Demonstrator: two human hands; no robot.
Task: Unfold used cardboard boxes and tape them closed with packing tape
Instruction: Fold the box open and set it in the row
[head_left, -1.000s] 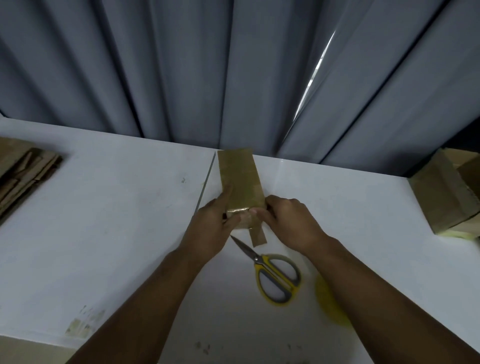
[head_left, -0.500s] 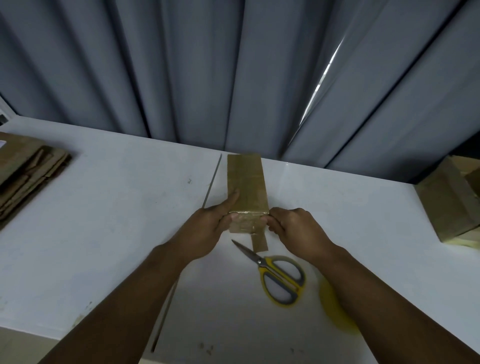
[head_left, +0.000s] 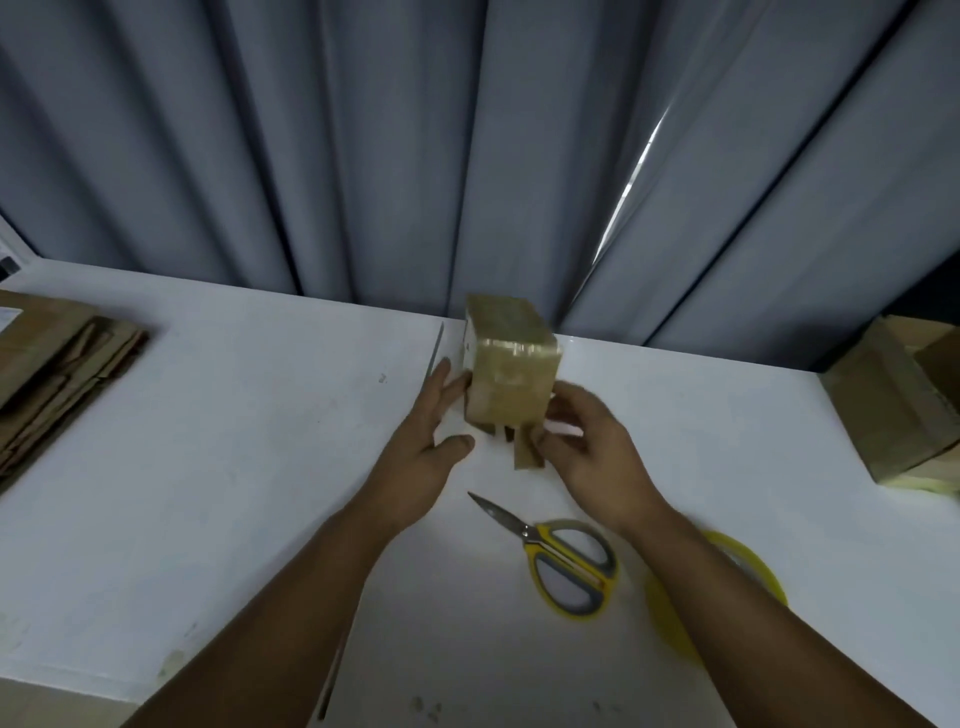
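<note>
at a white table (head_left: 234, 467) set against grey curtains (head_left: 395, 156), we see a person's two bare hands around a small cardboard box (head_left: 511, 379) at the far middle of the tabletop. the box is tipped up, its taped end face turned toward us. we cannot tell whether its far edge touches the table. the left hand (head_left: 423, 452) is spread wide, fingers straight and laid against the box's left side, thumb held apart below. the right hand (head_left: 592, 452) has its fingers curled round the box's lower right corner; motion blur hides the exact grip. a loose strip of brown tape (head_left: 524, 454) hangs from the box's underside between the two hands.

on the table nearer to us, yellow-handled scissors (head_left: 563, 558) lie with blades together, tips pointing toward the left hand. just beside them, a yellow roll of packing tape (head_left: 758, 564) is partly covered by the right forearm. flattened cardboard (head_left: 62, 364) is stacked at the table's left edge, and taped boxes (head_left: 883, 405) sit at its right edge.
</note>
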